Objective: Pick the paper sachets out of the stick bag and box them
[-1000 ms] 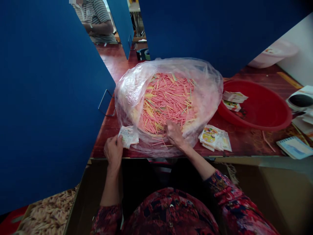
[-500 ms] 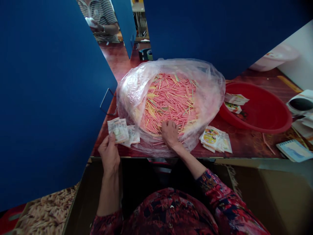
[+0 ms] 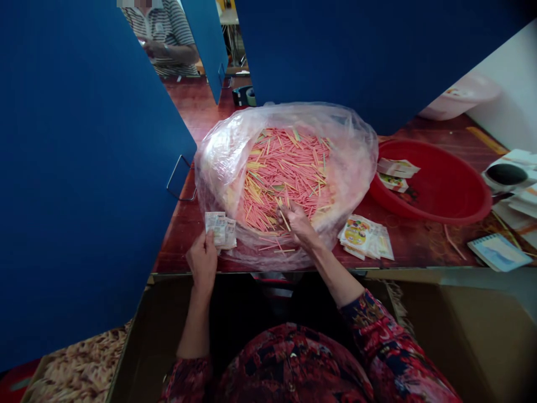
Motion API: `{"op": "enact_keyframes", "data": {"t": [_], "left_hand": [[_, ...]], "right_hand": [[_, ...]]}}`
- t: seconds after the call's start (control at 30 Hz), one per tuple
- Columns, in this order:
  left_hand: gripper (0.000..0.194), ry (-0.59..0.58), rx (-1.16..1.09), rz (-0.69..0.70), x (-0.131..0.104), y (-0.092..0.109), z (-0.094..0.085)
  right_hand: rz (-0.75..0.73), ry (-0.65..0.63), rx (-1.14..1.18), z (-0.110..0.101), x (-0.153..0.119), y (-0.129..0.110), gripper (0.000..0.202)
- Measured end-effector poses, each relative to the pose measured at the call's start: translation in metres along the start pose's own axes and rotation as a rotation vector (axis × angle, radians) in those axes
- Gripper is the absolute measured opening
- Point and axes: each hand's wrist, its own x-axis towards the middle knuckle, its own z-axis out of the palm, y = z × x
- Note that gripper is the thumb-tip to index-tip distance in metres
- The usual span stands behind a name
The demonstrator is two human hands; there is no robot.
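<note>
A large clear plastic bag lies open on the dark red table, full of thin pink, yellow and green sticks. My right hand is at the bag's near edge, its fingers closed on a few sticks, some of them yellow. At the left, my left hand pinches a small printed packet by its lower edge. Another packet lies right beside it, partly overlapped. A few loose sticks rest on the plastic below my right hand.
Right of the bag lie a stack of printed packets, a red basin holding packets, a small notepad and a dark cup. Blue partitions stand around. Beyond them is another person.
My right hand has risen slightly from the sticks and now grips a few. My left hand has moved right with the packet, closer to the bag. The view has shifted slightly.
</note>
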Motion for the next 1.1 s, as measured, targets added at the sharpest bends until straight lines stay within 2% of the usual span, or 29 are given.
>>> {"op": "enact_keyframes", "data": {"t": [0.07, 0.13, 0.2, 0.27, 0.33, 0.4, 0.47, 0.5, 0.7, 0.8, 0.93, 1.1], "left_hand": [[0.035, 0.072, 0.148, 0.128, 0.002, -0.005, -0.006], [0.035, 0.152, 0.158, 0.172, 0.004, -0.006, -0.011], [0.034, 0.191, 0.023, 0.121, 0.004, -0.001, -0.014], [0.034, 0.185, -0.282, 0.009, 0.003, 0.010, -0.014], [0.035, 0.077, -0.665, -0.127, 0.001, 0.026, -0.013], [0.037, -0.081, -0.957, -0.251, -0.003, 0.041, -0.009], [0.038, -0.198, -1.100, -0.349, -0.008, 0.051, -0.003], [0.037, -0.219, -1.140, -0.387, -0.011, 0.055, 0.000], [0.028, -0.312, -1.283, -0.511, -0.023, 0.056, 0.018], [0.024, -0.373, -1.257, -0.482, -0.026, 0.054, 0.021], [0.025, -0.395, -1.152, -0.421, -0.028, 0.056, 0.025], [0.030, -0.375, -1.121, -0.387, -0.029, 0.066, 0.028]], "right_hand": [[-0.030, -0.010, -0.019, 0.002, -0.002, 0.004, 0.033], [-0.086, 0.006, -0.123, 0.002, -0.005, 0.006, 0.027], [-0.129, 0.035, -0.227, 0.002, -0.007, 0.006, 0.022], [-0.162, 0.059, -0.281, 0.002, -0.010, 0.002, 0.020], [-0.216, 0.045, -0.296, 0.004, -0.014, -0.004, 0.019], [-0.283, -0.005, -0.298, 0.006, -0.018, -0.007, 0.018], [-0.313, -0.053, -0.296, 0.008, -0.021, -0.007, 0.014], [-0.308, -0.066, -0.294, 0.009, -0.023, -0.004, 0.012], [-0.280, -0.053, -0.355, 0.006, -0.026, 0.014, 0.014], [-0.290, -0.064, -0.473, 0.004, -0.025, 0.020, 0.011], [-0.320, -0.094, -0.632, 0.001, -0.021, 0.028, 0.019], [-0.267, -0.147, -0.595, 0.002, -0.015, 0.015, 0.035]]}}
